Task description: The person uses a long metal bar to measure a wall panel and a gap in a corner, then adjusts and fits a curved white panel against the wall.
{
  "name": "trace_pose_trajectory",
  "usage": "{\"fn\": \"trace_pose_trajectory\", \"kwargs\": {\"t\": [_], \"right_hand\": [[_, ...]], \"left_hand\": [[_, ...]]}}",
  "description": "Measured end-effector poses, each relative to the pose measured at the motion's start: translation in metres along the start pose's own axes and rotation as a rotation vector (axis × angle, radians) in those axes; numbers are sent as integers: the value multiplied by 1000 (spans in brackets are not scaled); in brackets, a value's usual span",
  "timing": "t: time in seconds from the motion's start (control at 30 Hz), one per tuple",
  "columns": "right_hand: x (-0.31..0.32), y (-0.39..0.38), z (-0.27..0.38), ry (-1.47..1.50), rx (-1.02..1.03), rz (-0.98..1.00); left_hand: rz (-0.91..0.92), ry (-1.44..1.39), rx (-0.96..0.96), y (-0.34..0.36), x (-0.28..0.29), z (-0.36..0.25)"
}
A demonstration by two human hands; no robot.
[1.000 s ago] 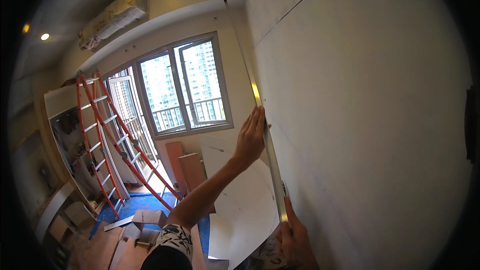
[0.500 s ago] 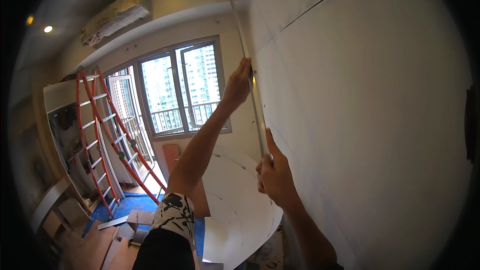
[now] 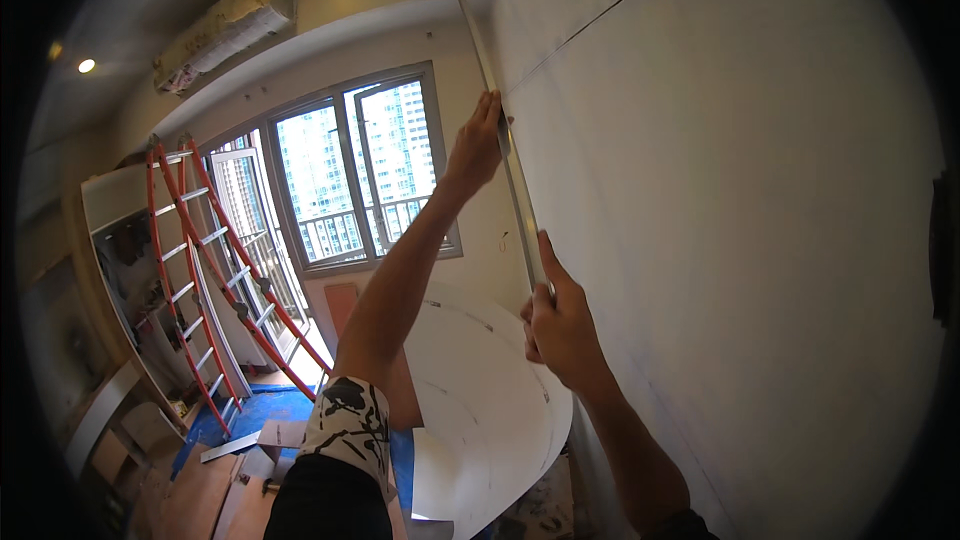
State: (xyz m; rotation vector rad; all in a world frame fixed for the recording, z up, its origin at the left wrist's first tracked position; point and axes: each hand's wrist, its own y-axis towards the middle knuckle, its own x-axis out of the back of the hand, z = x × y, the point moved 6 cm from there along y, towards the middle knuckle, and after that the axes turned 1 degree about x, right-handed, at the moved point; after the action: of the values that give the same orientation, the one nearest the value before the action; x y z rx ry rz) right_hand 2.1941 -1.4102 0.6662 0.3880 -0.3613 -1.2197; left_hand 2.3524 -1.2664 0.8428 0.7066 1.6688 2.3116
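Note:
A long, thin metal strip (image 3: 523, 212) runs steeply along the big pale wall board (image 3: 720, 240), from near the ceiling down to my right hand. I cannot tell whether it is a straightedge or a tape blade. My left hand (image 3: 474, 145), raised on an outstretched arm, pinches the strip with its fingers together at mid length. Lower down, my right hand (image 3: 563, 325) closes round the strip's bottom part, its index finger stretched up along it. The strip's lowest end is hidden in that hand. A dark seam (image 3: 610, 8) crosses the board above.
A curved white sheet (image 3: 470, 400) stands below my arms. Left of it are a red folding ladder (image 3: 235, 280) on blue floor covering (image 3: 270, 405) and several cut board pieces (image 3: 205, 495). Behind are a window (image 3: 362, 170) and a wrapped wall unit (image 3: 225, 32).
Both hands have moved slightly upward; the right also shifted a little to the right. They keep hold of the strip, whose lower part has shifted right in the view.

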Motion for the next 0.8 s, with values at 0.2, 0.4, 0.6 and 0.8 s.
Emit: {"fn": "trace_pose_trajectory", "kwargs": {"t": [0.2, 0.4, 0.6, 0.8], "right_hand": [[-7, -63, -66, -201, -73, 6], [-11, -250, -160, -463, 80, -257], [4, -177, -92, -407, -21, -78], [-3, -105, -77, -332, -90, 5]], "left_hand": [[12, -49, 36, -104, -17, -33], [226, -161, 190, -259, 5, -158], [97, -121, 108, -189, -15, -119], [97, -68, 132, -145, -14, -67]]}}
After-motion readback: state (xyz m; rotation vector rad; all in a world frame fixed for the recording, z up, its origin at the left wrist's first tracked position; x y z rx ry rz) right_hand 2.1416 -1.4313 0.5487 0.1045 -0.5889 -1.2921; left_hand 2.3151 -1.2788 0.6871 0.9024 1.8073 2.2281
